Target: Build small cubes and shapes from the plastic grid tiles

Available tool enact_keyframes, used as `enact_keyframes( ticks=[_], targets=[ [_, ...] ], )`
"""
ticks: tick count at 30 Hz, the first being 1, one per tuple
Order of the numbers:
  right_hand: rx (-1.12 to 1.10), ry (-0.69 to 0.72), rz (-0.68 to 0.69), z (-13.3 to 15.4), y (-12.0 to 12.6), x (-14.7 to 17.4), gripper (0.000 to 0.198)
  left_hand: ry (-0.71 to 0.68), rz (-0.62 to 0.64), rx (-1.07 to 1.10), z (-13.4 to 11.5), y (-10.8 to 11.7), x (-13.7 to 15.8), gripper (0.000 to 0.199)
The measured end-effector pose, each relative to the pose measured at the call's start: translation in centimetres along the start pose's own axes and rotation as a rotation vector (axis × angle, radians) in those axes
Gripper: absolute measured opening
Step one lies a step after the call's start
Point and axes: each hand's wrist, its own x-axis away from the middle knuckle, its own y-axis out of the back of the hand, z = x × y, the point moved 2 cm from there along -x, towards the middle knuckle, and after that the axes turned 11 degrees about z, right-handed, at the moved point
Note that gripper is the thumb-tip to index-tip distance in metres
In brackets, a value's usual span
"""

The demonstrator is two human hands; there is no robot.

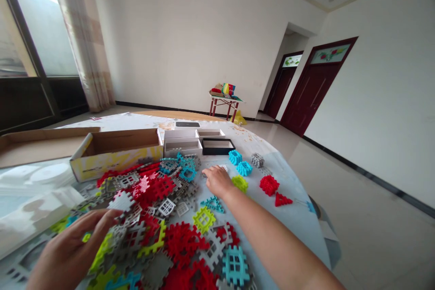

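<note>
My left hand (76, 240) is low over the left side of a heap of interlocking plastic building pieces, its fingers stretched out. A light grey notched piece (121, 201) lies just beyond its fingertips. My right hand (219, 181) reaches across to the heap's far right edge. Its fingers bend down and close together; what they hold, if anything, is hidden. A white piece (223, 167) shows just behind it. Under the right wrist lies a teal triangular frame piece (213, 204), and nearer to me a lime square frame piece (204, 219).
Right of my right hand stand blue stacks (244, 168), a grey stack (257, 160), a lime stack (240, 184) and a red stack (269, 185), near a red triangle (282, 199). Behind the heap are an open cardboard box (117, 161), white trays (183, 146) and a black-edged tray (218, 146).
</note>
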Motion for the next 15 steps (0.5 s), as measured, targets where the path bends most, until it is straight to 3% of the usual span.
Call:
enact_keyframes(
  ticks=[5,9,11,15],
  targets=[
    [-0.344,-0.045,-0.151,-0.5,1.4,1.8,0.037,-0.001,0.031,0.073,-2.3,0.4,0.2,0.046],
    [-0.574,-0.019,0.012,0.2,0.6,2.5,0.033,-0.021,0.033,0.058,-3.6,0.7,0.5,0.045],
    [-0.569,0.035,0.08,0.7,0.0,2.7,0.032,-0.018,0.044,0.046,-3.8,0.8,0.5,0.044],
    [-0.46,0.084,0.068,1.4,0.0,3.4,0.03,-0.012,0.05,0.035,-3.8,1.0,0.5,0.044]
  ],
)
